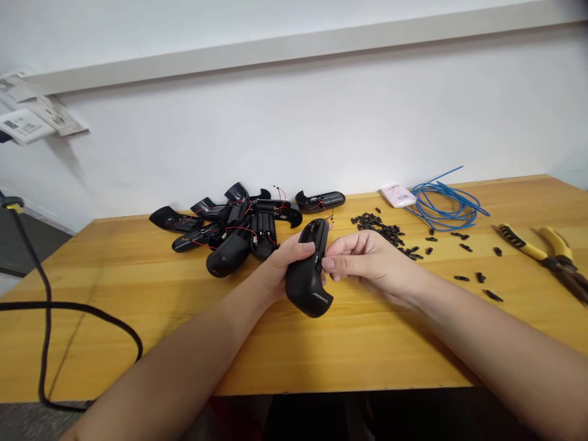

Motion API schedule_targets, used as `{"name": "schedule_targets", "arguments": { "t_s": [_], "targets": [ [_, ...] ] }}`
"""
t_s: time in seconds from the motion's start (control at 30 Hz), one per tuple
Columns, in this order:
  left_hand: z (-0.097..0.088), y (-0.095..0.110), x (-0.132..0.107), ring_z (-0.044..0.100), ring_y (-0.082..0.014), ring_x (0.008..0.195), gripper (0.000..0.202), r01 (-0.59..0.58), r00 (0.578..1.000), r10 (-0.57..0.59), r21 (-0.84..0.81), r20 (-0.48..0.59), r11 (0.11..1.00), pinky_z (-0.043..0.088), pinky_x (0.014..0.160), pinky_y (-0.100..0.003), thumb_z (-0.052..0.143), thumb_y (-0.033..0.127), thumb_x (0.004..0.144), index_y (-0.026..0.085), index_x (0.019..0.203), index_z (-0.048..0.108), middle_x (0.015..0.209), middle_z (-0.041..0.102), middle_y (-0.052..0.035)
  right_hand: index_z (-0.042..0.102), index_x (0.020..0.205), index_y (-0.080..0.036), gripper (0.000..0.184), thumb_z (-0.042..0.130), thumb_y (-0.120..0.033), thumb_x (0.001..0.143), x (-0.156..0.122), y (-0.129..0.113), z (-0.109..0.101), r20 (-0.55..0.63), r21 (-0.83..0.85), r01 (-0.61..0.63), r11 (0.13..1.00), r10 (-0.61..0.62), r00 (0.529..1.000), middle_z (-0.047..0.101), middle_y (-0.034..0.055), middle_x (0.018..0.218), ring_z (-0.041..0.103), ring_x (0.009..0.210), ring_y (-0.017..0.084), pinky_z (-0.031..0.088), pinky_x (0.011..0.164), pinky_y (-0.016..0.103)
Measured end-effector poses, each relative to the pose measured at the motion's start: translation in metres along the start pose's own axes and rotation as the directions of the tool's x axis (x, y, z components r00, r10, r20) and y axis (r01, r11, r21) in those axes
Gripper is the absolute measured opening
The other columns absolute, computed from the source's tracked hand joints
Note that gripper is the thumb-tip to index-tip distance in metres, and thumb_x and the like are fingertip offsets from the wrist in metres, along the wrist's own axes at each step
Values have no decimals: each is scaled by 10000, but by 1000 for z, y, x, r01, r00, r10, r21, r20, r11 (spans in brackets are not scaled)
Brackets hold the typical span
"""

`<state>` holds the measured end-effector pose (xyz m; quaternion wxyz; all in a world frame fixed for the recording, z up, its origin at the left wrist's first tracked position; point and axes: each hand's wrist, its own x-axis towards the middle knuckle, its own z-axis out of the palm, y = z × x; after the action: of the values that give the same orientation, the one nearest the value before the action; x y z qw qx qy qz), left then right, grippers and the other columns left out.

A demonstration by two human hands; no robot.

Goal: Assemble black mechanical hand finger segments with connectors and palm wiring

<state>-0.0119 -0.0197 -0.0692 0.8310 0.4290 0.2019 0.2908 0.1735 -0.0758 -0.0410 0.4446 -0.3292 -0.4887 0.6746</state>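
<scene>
My left hand (287, 260) is wrapped around a black curved plastic housing (307, 282), held up over the table with its hooked, rounded end toward me. Small white lettering shows on the shell, and a slot runs along its upper part. At the housing's right edge my right hand (356, 260) is closed in a pinch, thumb against the bent fingers. Whatever sits between those fingertips is hidden. A heap of similar black housings (227, 254) with thin red wires lies behind my left hand. Small black plastic pieces (383, 229) are piled beyond my right hand.
A coil of blue cable (443, 205) lies at the back right beside a small pink-and-white packet (399, 196). Yellow-handled pliers (551, 257) rest at the right. A black cord (92, 309) loops over the left of the wooden table (257, 361). A white wall (275, 135) stands behind.
</scene>
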Motion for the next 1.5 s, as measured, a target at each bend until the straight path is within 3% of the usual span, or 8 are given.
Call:
{"name": "schedule_targets", "arguments": {
  "t_s": [0.33,0.53,0.7,0.83,0.97,1.13,1.3,1.5],
  "targets": [
    [6,1,1,628,-142,601,481,-61,998,63,81,-17,995,494,544,-245,893,449,692,170,948,597,758,681,-24,800,677,-165,248,960,-354,677,-2,-6,-5,-41,-101,-56,993,52,998,698,28,645,583,605,86,471,628,204],
    [7,2,-1,627,-121,627,555,-120,992,123,113,-17,986,511,575,-221,928,468,702,191,1045,592,780,658,7,779,660,-155,310,965,-403,664,-1,-6,-7,-39,-129,-33,991,28,999,689,32,646,565,603,95,451,615,222],
    [10,7,-6,652,-130,699,847,-164,987,163,115,13,980,543,686,-248,958,536,661,245,1345,553,825,654,29,738,649,-145,370,972,-431,655,-1,-6,-6,-100,-100,15,995,-25,995,648,17,624,547,588,93,437,591,227],
    [13,14,-8,609,-105,688,947,-163,986,166,146,-8,976,514,718,-239,1000,460,621,267,1412,517,799,632,56,770,724,-163,315,966,-405,674,-3,-6,-7,-93,-67,6,998,-12,996,671,18,662,568,589,95,459,567,220],
    [13,16,-9,600,-101,718,936,-154,981,175,213,-88,965,493,738,-241,1005,337,628,273,1410,495,811,629,61,805,785,-182,228,965,-310,684,-5,-6,-8,-106,-104,58,993,-69,992,718,20,710,602,617,88,484,590,198],
    [10,9,-6,572,-94,698,775,-174,964,216,247,-154,953,476,683,-235,980,324,634,251,1277,554,788,600,64,812,784,-179,234,978,-279,653,-3,-1,-5,-104,-106,80,991,-91,990,730,21,715,606,614,92,497,587,205],
    [6,3,-2,584,-111,660,612,-259,946,285,170,-156,951,479,597,-230,960,311,576,218,1018,547,761,635,40,766,801,-166,309,929,-420,737,1,12,12,-145,-44,131,990,-136,980,743,47,809,651,713,124,565,696,263],
    [6,5,1,568,-103,625,563,-387,906,400,113,-140,915,498,598,-213,921,300,609,225,980,505,663,627,60,622,993,-196,555,940,-538,694,-1,22,26,-309,-87,179,980,-197,930,636,11,895,586,794,112,532,748,258]
  ]
}}
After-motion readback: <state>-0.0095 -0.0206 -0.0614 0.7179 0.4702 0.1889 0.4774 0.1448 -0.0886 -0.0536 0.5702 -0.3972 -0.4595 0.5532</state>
